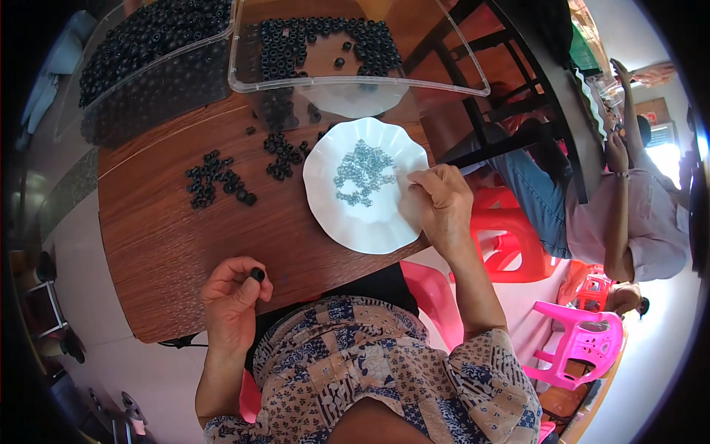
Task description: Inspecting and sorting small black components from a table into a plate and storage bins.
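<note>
Small round black bead-like piece (257, 274) pinched in left hand (231, 302) at near edge of brown wood-grain worktop (166, 255). Probably light, stiff, kinda slippery; best gripped by sides. Right hand (447, 201) pinched closed at white scalloped plate's (368, 231) right rim; can't be told if anything's held.

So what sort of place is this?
Maybe a home or a small workroom; I can't tell which. There's a wooden table, a clear bin full of small black pieces, and a pink plastic chair.
</note>
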A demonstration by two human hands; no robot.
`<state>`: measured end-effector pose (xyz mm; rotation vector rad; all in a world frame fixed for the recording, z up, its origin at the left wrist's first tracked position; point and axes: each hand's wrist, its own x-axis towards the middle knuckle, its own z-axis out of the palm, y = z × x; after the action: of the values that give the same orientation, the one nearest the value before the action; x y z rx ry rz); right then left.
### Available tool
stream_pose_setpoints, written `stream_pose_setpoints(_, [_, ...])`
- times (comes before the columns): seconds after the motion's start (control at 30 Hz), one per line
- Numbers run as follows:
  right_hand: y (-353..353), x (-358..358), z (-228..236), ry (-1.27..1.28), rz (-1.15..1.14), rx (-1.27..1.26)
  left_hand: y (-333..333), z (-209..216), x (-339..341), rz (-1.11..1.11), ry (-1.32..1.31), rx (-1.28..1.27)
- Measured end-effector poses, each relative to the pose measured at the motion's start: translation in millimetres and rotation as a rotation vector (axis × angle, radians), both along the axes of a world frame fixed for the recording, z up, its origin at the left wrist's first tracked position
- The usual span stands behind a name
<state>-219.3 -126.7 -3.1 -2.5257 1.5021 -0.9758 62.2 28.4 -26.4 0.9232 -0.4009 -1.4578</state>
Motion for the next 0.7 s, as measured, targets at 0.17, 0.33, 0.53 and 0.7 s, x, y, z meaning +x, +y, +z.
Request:
stream_pose_setpoints(0.17, [-1.0,5.4,-0.8,0.017,0.053,0.021,-2.2,1.3,-1.5,-0.003,-0.016,0.025])
stream_pose_setpoints(0.33, [-4.2,4.3,-3.5,0.111,0.081,0.001,-1.5,1.4,-2.1,0.000,-0.010,0.032])
stream_pose_setpoints(0.53, [-6.6,-5.6,6.3,0.087,0.062,0.007,-2.9,2.3,-1.0,0.001,0.001,0.028])
stream_pose_setpoints(0.7, [-11.1,3.9,-3.3,0.140,0.114,0.021,-4.2,3.9,0.6,0.011,0.003,0.023])
